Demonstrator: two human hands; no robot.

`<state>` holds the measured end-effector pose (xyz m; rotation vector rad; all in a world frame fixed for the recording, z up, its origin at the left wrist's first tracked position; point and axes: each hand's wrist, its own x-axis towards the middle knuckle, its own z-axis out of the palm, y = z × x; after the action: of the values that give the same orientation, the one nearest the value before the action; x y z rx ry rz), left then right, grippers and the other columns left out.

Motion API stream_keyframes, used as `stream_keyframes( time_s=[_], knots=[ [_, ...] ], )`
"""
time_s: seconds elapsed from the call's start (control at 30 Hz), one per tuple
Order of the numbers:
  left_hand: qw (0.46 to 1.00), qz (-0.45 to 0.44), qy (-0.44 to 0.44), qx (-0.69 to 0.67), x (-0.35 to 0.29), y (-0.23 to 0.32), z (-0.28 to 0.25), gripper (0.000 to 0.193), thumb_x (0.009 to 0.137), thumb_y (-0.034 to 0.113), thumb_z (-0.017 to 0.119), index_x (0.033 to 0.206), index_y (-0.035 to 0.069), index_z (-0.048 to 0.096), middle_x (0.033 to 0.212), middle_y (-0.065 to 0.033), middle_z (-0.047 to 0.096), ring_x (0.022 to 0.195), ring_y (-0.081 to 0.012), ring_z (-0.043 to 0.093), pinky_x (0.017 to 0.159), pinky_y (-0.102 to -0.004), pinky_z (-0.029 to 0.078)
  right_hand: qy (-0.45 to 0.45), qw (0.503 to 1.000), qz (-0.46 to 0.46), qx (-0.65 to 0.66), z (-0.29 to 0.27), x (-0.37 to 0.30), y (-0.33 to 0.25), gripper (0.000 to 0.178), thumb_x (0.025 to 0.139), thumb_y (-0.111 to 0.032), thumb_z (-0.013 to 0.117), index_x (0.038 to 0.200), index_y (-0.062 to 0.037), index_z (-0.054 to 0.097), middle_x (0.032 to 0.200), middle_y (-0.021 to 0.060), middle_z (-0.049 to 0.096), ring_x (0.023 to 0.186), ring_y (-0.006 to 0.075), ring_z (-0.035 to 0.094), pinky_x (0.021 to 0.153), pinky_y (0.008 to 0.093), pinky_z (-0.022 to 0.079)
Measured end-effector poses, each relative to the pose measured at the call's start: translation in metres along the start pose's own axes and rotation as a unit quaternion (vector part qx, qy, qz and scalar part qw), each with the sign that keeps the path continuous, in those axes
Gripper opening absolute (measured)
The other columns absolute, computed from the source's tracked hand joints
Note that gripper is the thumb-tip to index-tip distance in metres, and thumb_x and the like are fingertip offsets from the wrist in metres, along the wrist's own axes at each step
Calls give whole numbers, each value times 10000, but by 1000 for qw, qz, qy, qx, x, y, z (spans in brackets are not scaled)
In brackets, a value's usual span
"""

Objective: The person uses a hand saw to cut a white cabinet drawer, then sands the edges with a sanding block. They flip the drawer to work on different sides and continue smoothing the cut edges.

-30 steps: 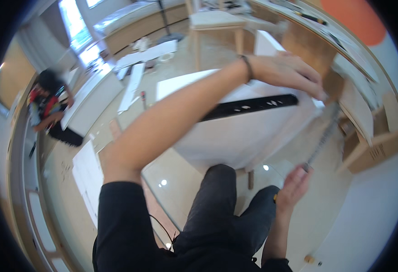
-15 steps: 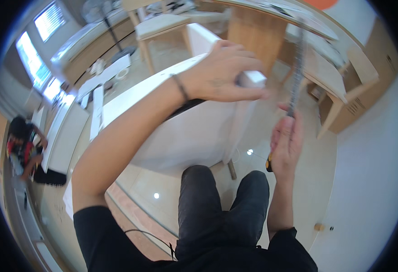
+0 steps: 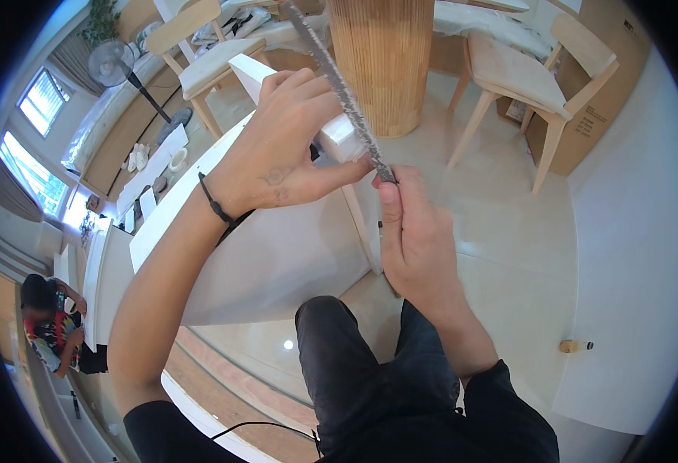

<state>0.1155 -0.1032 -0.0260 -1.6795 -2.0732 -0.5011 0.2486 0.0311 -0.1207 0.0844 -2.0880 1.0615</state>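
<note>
Two hands on a long metal file at a white panel's far-right corner.
Left hand grip clamps the white panel corner; right hand grip pinches the file near end, which slants far-left across the corner.

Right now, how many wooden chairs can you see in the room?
2. One pale wooden chair stands upper right, beside the ribbed wooden column; another wooden chair stands upper left, behind the white panel. More may be hidden beyond the frame's rim.
</note>
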Motion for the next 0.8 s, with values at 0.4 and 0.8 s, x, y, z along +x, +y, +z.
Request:
stream_keyframes(
  time_s=[0.4, 0.8],
  knots=[
    [1000, 7, -4, 11, -2, 2, -2, 392, 759, 338, 806, 807, 64, 529, 804, -83, 434, 826, -284, 416, 784, -387, 314, -26, 997, -4, -73, -1, -22, -5, 154, 1014, -153, 551, 1086, -19, 533, 628, 162, 582, 516, 358, 603, 470, 444, 454],
    [999, 45, 9, -19, -16, 0, 4, 264, 825, 337, 735, 923, 110, 640, 808, -47, 544, 830, -265, 525, 863, -417, 340, -41, 996, 44, -59, 1, -36, -12, 246, 1055, -177, 468, 1214, -6, 544, 732, 241, 617, 629, 451, 627, 518, 485, 445]
  ],
)
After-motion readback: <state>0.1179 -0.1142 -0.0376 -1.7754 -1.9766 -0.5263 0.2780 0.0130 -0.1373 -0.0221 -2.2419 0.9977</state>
